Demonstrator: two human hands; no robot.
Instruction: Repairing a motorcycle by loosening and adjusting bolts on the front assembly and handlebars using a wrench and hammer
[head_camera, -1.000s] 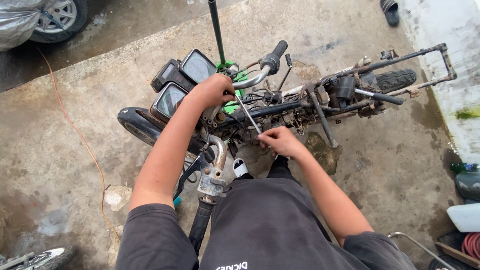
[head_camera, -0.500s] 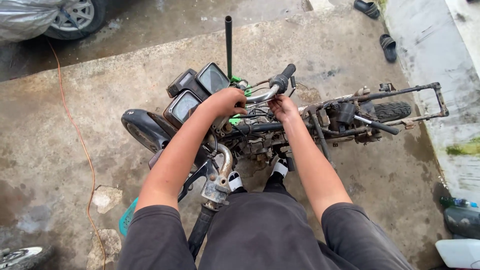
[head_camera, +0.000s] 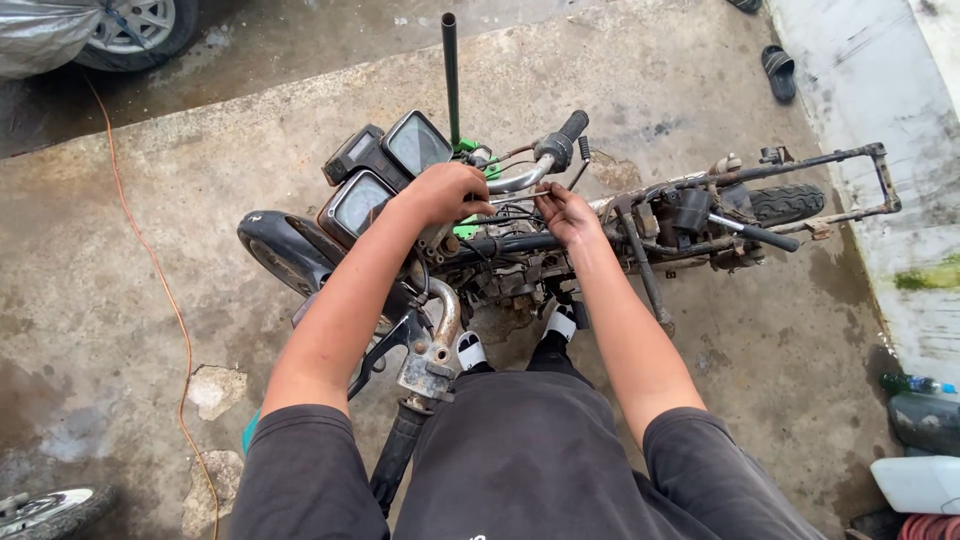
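Note:
A stripped motorcycle frame (head_camera: 690, 215) lies across the concrete in front of me, with its instrument gauges (head_camera: 385, 165) at the left and a bare rear wheel (head_camera: 790, 200) at the right. My left hand (head_camera: 445, 195) grips the chrome handlebar (head_camera: 520, 178) beside the gauges. My right hand (head_camera: 565, 212) is just to its right, fingers pinched on thin wires near the frame's top tube. The handlebar's black grip (head_camera: 565, 132) points away from me. My knees straddle the front fork (head_camera: 430, 360).
A black upright tube (head_camera: 450, 70) rises behind the gauges. An orange cord (head_camera: 150, 260) runs down the left side. A car wheel (head_camera: 130, 30) sits at the top left, sandals (head_camera: 778, 70) at the top right, and bottles and containers (head_camera: 920, 440) at the lower right.
My right hand has lifted from the lower frame up to the wires beside the handlebar. My left hand has stayed on the bar. The camera has drifted so the bike sits lower in view.

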